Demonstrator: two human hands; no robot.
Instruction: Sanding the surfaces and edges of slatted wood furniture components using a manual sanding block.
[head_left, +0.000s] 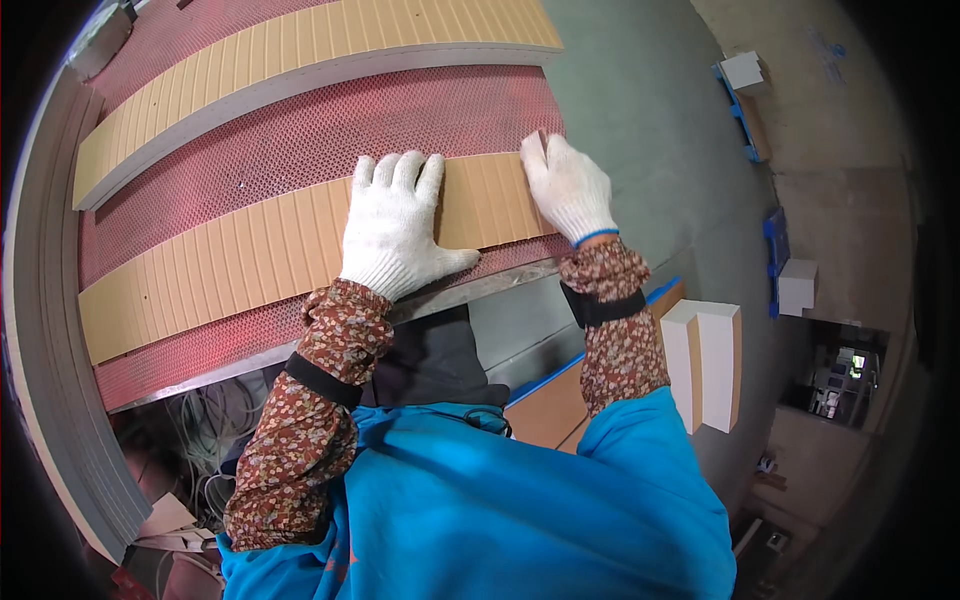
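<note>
A long tan grooved panel (220, 265) lies across a table covered with a red textured mat (400, 115). My left hand (395, 225), in a white knit glove, rests flat on it with the fingers stretched out and the thumb spread to the right. At the panel's right end, my right hand (570, 185), gloved the same way, is closed on a small flat brownish piece (536, 143). Only a corner of that piece shows above the fingers, so its kind is unclear. Farther back lies a second grooved panel (300, 50) with a pale side edge.
A tall stack of long boards (60, 330) stands along the left. The table's metal edge (480, 285) runs in front of me. Loose tubing (200, 430) hangs below it. White-and-tan boards (700, 350) stand at the right, and blue pallets (776, 250) lie beyond.
</note>
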